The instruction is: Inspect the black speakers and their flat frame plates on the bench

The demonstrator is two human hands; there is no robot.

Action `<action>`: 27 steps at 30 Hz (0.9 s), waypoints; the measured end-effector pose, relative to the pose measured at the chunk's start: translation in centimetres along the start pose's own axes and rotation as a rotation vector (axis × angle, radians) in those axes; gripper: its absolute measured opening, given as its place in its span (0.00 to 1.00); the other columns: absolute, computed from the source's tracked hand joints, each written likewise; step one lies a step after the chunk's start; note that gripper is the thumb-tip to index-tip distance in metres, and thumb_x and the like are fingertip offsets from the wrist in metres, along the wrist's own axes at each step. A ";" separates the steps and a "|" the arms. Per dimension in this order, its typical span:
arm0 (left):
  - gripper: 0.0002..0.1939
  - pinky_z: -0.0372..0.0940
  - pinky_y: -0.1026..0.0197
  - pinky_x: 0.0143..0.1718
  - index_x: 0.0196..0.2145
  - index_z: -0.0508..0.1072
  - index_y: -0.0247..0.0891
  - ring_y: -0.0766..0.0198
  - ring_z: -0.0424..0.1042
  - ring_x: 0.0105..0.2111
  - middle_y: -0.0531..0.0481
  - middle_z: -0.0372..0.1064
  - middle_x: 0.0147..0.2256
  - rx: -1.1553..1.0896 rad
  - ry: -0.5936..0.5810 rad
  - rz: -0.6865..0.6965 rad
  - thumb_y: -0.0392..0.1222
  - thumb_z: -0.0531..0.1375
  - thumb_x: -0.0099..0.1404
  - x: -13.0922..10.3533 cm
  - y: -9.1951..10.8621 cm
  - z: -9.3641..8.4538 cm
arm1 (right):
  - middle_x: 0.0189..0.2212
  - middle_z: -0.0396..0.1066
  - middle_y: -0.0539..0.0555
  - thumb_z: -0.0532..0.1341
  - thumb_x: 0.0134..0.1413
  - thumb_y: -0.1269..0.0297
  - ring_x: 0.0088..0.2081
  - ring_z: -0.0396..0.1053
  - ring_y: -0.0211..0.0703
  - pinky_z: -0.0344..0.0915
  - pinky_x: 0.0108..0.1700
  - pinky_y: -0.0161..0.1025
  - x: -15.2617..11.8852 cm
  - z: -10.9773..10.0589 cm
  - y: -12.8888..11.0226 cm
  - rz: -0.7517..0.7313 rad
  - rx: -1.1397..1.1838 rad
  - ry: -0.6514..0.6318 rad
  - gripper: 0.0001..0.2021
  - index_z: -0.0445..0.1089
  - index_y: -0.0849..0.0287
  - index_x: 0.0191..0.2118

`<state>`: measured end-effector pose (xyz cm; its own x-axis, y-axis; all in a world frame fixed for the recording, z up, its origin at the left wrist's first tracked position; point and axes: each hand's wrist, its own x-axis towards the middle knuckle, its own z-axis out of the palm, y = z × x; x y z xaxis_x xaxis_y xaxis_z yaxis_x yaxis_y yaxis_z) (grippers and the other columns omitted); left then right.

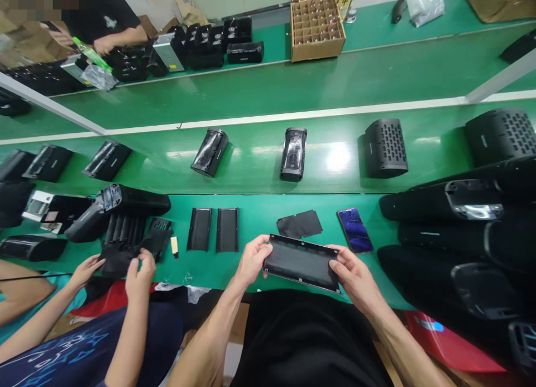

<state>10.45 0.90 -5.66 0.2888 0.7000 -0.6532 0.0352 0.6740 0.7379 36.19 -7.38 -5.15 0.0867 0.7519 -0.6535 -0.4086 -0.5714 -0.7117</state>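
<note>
A black rectangular panel [301,262] with a raised rim and small clips along its edges is held just over the front of the green bench. My left hand [253,259] grips its left end, thumb on the inner face. At the right end my right hand [349,268] pinches the panel the same way. Behind it lie flat black sheets [300,224], partly overlapping. Two similar black panels [199,229], [227,229] rest side by side to the left. A phone [355,230] lies to the right of the sheets.
Black speaker-like units [210,152] stand on the green surface [251,180] beyond. Large black housings [452,236] are stacked at right. A co-worker's hands [140,270] hold a dark piece at left. Across the bench, another person stands near a divided cardboard box [318,49].
</note>
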 end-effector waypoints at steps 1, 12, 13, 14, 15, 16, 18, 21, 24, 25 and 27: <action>0.23 0.54 0.70 0.11 0.45 0.71 0.37 0.71 0.60 0.13 0.59 0.65 0.21 -0.006 -0.008 0.004 0.58 0.65 0.62 0.0 0.0 -0.1 | 0.34 0.78 0.50 0.75 0.47 0.50 0.33 0.73 0.46 0.68 0.36 0.40 0.0 0.0 0.0 0.003 -0.003 0.008 0.24 0.75 0.50 0.49; 0.24 0.63 0.66 0.30 0.53 0.73 0.37 0.65 0.71 0.28 0.49 0.75 0.34 -0.082 -0.139 0.091 0.43 0.65 0.59 -0.2 -0.7 -1.5 | 0.23 0.50 0.43 0.72 0.47 0.56 0.25 0.50 0.38 0.48 0.28 0.36 0.0 0.0 -0.2 -0.149 -0.172 0.096 0.20 0.78 0.53 0.48; 0.24 0.63 0.65 0.32 0.53 0.73 0.37 0.64 0.71 0.30 0.49 0.75 0.34 -0.077 -0.137 0.097 0.42 0.65 0.59 -0.2 -0.8 -1.5 | 0.23 0.49 0.43 0.72 0.47 0.56 0.25 0.49 0.38 0.47 0.28 0.37 0.0 -0.1 -0.2 -0.151 -0.186 0.096 0.20 0.77 0.53 0.48; 0.24 0.63 0.64 0.33 0.53 0.73 0.37 0.64 0.71 0.30 0.49 0.75 0.34 -0.070 -0.133 0.099 0.42 0.64 0.59 -0.2 -0.9 -1.6 | 0.24 0.49 0.43 0.71 0.48 0.57 0.26 0.49 0.39 0.47 0.28 0.37 0.0 -0.1 -0.2 -0.153 -0.196 0.095 0.20 0.77 0.53 0.48; 0.24 0.63 0.64 0.33 0.53 0.72 0.37 0.63 0.71 0.30 0.49 0.74 0.34 -0.062 -0.128 0.101 0.42 0.64 0.58 -0.1 -0.9 -1.6 | 0.24 0.49 0.43 0.71 0.48 0.57 0.26 0.48 0.39 0.47 0.28 0.37 0.0 -0.1 -0.1 -0.155 -0.203 0.095 0.20 0.77 0.53 0.48; 0.24 0.63 0.64 0.34 0.53 0.72 0.37 0.63 0.71 0.30 0.49 0.74 0.34 -0.057 -0.122 0.104 0.42 0.64 0.58 -0.1 -1.0 -1.6 | 0.24 0.49 0.43 0.71 0.49 0.57 0.26 0.48 0.39 0.46 0.28 0.37 0.0 -0.1 -0.1 -0.156 -0.208 0.093 0.20 0.77 0.53 0.49; 0.24 0.63 0.64 0.34 0.53 0.72 0.37 0.63 0.70 0.30 0.50 0.74 0.34 -0.053 -0.110 0.110 0.42 0.64 0.58 0.0 -1.1 -1.6 | 0.24 0.48 0.43 0.71 0.49 0.56 0.26 0.48 0.39 0.46 0.29 0.37 0.1 -0.2 -0.1 -0.159 -0.212 0.093 0.20 0.77 0.54 0.49; 0.24 0.63 0.65 0.32 0.53 0.72 0.37 0.64 0.70 0.30 0.50 0.73 0.34 -0.067 -0.114 0.119 0.41 0.64 0.59 0.1 -1.2 -1.6 | 0.23 0.49 0.43 0.71 0.48 0.56 0.26 0.49 0.38 0.47 0.28 0.37 0.1 -0.1 -0.2 -0.153 -0.194 0.095 0.20 0.77 0.54 0.48; 0.24 0.61 0.67 0.25 0.53 0.72 0.36 0.68 0.67 0.24 0.51 0.72 0.32 -0.092 -0.130 0.105 0.44 0.65 0.60 0.2 -1.0 -1.4 | 0.23 0.51 0.42 0.73 0.47 0.57 0.25 0.50 0.37 0.48 0.27 0.36 0.1 0.0 -0.2 -0.117 -0.123 0.084 0.21 0.77 0.54 0.48; 0.25 0.60 0.68 0.22 0.53 0.71 0.36 0.69 0.65 0.21 0.52 0.72 0.30 -0.103 -0.133 0.093 0.46 0.65 0.60 0.2 -0.9 -1.3 | 0.23 0.52 0.42 0.73 0.47 0.58 0.24 0.50 0.37 0.48 0.26 0.35 0.2 0.0 -0.2 -0.097 -0.085 0.078 0.21 0.77 0.53 0.49; 0.27 0.57 0.68 0.15 0.54 0.71 0.35 0.71 0.62 0.16 0.54 0.70 0.29 -0.132 -0.137 0.063 0.48 0.65 0.60 0.2 -0.6 -1.1 | 0.23 0.58 0.43 0.74 0.47 0.58 0.24 0.54 0.36 0.51 0.26 0.33 0.3 -0.1 0.0 -0.049 -0.001 0.060 0.22 0.77 0.53 0.49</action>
<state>9.45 0.86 -6.41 0.4142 0.7090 -0.5707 -0.1097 0.6613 0.7420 36.26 -7.18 -5.37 0.1609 0.7576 -0.6325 -0.4016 -0.5352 -0.7432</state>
